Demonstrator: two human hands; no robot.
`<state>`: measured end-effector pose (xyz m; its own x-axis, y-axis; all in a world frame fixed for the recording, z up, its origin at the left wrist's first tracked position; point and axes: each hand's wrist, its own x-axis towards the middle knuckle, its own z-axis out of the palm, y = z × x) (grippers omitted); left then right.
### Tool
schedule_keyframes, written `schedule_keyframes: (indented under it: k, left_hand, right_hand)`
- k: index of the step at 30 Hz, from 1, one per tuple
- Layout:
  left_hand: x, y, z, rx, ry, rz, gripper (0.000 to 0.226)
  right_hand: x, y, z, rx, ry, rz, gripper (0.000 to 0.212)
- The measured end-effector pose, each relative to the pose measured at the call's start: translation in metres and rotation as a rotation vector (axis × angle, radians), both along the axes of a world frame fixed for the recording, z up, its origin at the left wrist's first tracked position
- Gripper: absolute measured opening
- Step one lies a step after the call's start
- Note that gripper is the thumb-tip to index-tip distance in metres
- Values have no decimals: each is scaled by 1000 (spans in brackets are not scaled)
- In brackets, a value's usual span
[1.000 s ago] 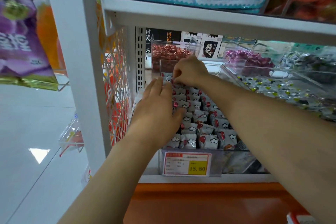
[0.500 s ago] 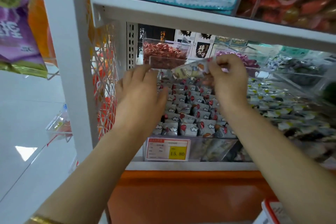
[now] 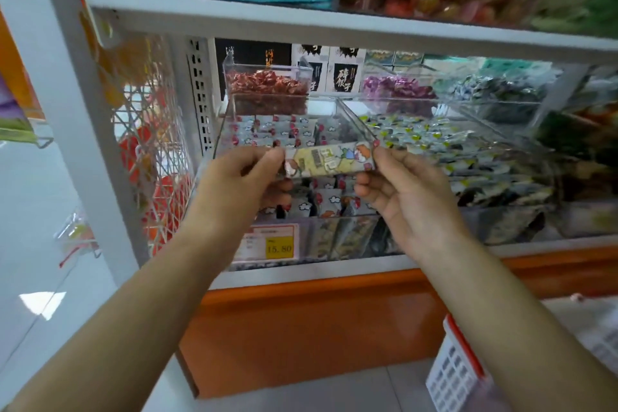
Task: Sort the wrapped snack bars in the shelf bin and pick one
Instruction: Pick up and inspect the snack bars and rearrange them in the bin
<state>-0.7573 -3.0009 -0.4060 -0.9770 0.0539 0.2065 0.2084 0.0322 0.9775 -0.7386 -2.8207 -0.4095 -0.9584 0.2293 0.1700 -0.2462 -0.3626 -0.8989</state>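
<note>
Likely the slick pale-yellow wrapped snack bar (image 3: 329,162) could slip from its light end grips and drop among the white-and-red wrapped bars (image 3: 284,130) in the clear plastic shelf bin (image 3: 354,124) on its far side. The left hand (image 3: 239,182) pinches its left end, the right hand (image 3: 406,192) its right end, remaining fingers loosely curled.

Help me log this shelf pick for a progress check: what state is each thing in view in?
snack bar: wrapped, clear of the bin, held level between both hands.
left hand: pinches the bar's left end.
right hand: pinches the bar's right end.
shelf bin: open-topped, stocked with rows of wrapped bars.
price tag: fixed to the bin's front, reads 15.80.
</note>
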Motion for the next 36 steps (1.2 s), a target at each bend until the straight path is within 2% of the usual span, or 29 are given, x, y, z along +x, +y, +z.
schedule_keyframes:
  k: [2,4,8,11,14,18,20,23,26,31,36]
  left_hand:
    - [0,-1,-1,114,-61,8,23]
    - [-1,-1,-1,204,-90,25,23]
    - [-2,-4,0,300,-100,4,23]
    - [-2,-3,3,450,-187,-100,26]
    - [-3,-3,4,588,-274,-157,20]
    - [-3,-5,1,406,-182,-124,24]
    - [-2,-6,1,315,-125,-84,27]
    - [-3,-6,2,381,-168,-116,24]
    - [-3,-7,3,443,-240,-162,17]
    - [-4,-9,3,232,-114,-213,17]
    - [-6,-9,1,126,-27,-177,4]
  right_hand:
    - [1,2,0,76,-12,-15,17]
    - [0,3,-1,68,-35,2,15]
    - [-2,3,0,-161,-112,110,10]
    - [-4,3,1,-276,-144,187,8]
    - [-4,2,-1,-181,-138,154,4]
    - [-4,2,-4,16,-71,92,8]
    - [-3,2,-5,65,-29,103,19]
    - [-2,2,-3,83,-25,129,25]
    - [-3,3,0,61,-34,162,10]
    - [-3,2,-1,189,5,92,27]
    - [-3,3,-4,311,60,36,12]
